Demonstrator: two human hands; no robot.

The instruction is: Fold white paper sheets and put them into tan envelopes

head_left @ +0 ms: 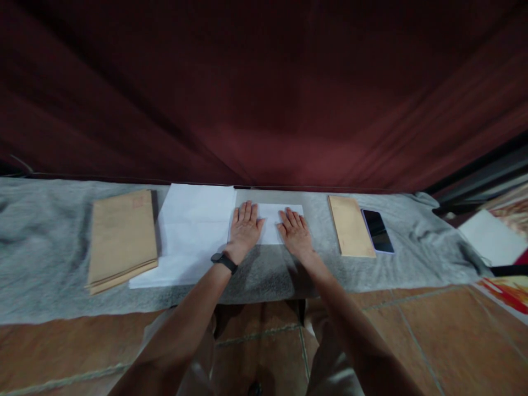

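A folded sheet of white paper [271, 224] lies on the grey cloth in front of me. My left hand [245, 226], with a dark band on its wrist, rests flat over the paper's left end, fingers stretched out. Flat on its right part is my right hand [296, 231], fingers a little apart. Larger white sheets [193, 220] with a crease across them lie just left of my left hand. Whether they are one sheet or a stack, I cannot tell.
Brown envelopes [122, 234] are piled at the left. To the right lie a flat tan envelope [351, 226] and a phone [378, 231] beside it. Grey cloth [284, 269] covers the narrow table. A dark red curtain [264, 110] hangs along its far edge.
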